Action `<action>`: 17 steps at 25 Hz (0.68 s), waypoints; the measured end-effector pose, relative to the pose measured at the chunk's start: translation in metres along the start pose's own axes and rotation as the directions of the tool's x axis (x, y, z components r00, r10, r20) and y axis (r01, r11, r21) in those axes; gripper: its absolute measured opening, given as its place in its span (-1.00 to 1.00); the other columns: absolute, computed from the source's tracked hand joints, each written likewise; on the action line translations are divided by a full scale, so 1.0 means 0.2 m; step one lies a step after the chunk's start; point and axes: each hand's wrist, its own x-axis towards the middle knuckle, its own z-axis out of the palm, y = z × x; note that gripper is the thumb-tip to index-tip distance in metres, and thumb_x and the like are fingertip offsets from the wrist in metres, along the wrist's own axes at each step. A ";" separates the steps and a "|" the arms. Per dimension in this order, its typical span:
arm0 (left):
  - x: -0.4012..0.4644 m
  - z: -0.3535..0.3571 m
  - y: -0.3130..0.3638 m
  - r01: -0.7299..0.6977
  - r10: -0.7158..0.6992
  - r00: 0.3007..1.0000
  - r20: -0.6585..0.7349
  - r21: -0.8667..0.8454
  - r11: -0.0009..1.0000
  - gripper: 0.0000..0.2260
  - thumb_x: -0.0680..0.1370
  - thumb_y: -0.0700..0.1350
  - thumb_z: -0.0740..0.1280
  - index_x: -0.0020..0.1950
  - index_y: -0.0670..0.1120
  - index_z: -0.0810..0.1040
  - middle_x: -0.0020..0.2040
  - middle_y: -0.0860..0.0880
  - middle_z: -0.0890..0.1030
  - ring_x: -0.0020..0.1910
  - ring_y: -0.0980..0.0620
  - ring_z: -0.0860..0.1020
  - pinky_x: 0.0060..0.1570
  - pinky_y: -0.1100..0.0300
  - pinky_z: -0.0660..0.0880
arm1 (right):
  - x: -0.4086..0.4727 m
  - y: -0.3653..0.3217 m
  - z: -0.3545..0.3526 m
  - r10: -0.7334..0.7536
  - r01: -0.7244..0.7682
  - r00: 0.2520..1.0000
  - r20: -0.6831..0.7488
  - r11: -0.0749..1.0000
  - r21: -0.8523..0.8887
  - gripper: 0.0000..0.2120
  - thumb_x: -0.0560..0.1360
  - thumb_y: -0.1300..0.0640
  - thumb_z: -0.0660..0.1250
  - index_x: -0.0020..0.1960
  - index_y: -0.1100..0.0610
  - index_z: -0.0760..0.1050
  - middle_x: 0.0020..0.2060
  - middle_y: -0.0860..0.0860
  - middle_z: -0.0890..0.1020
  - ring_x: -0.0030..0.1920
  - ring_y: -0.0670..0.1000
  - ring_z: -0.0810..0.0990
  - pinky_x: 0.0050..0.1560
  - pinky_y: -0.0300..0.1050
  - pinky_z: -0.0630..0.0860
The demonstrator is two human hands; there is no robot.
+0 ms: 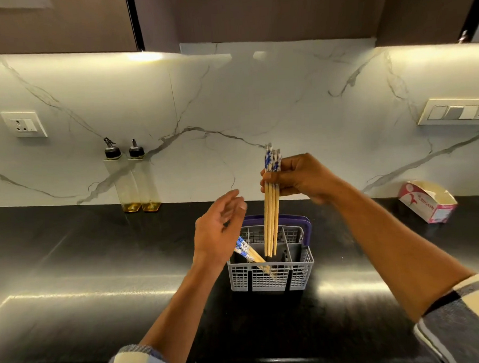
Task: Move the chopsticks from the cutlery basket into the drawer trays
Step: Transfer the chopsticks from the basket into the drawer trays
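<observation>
Above the cutlery basket (271, 274), my right hand (299, 178) grips lifted chopsticks (271, 207), left hand (221, 232) relaxed; next, probably carry them to the drawer.

A white marble backsplash (228, 104) with grey veins runs behind the hands, lit by a warm strip under dark upper cabinets (58, 21). Beneath them spreads a glossy black countertop (70, 259). A wall socket (24, 123) sits far left of the hands, a switch panel (455, 112) far right.
</observation>
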 end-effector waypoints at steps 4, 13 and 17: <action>-0.09 0.04 0.09 0.274 -0.177 0.875 0.451 -0.160 0.948 -0.71 0.56 -0.05 0.37 0.28 -0.01 0.55 0.12 -0.03 0.70 0.12 0.06 0.66 0.13 0.14 0.59 | -0.13 -0.07 -0.02 0.155 -0.169 0.982 0.112 0.977 0.131 -0.77 0.47 0.22 0.43 0.10 0.29 0.60 -0.04 0.21 0.72 -0.03 0.16 0.73 -0.11 -0.09 0.69; -0.84 0.17 -0.28 0.708 -0.486 0.520 0.702 -0.035 0.706 -0.82 0.54 -0.18 0.38 0.14 -0.15 0.60 0.02 -0.18 0.72 0.04 -0.12 0.69 0.01 0.08 0.63 | -0.63 0.57 0.23 0.493 -0.532 0.839 0.230 0.832 0.158 -0.72 0.49 0.20 0.43 0.14 0.32 0.57 -0.03 0.23 0.72 -0.03 0.16 0.73 -0.11 -0.10 0.68; -1.22 0.18 -0.46 0.822 -0.627 0.362 0.689 0.081 0.563 -0.85 0.56 -0.21 0.36 0.12 -0.17 0.62 0.00 -0.15 0.73 0.03 -0.09 0.70 0.04 0.07 0.63 | -0.91 0.92 0.42 0.597 -0.647 0.760 0.259 0.735 0.204 -0.77 0.51 0.21 0.41 0.12 0.30 0.59 -0.04 0.21 0.72 0.00 0.16 0.72 0.01 -0.01 0.65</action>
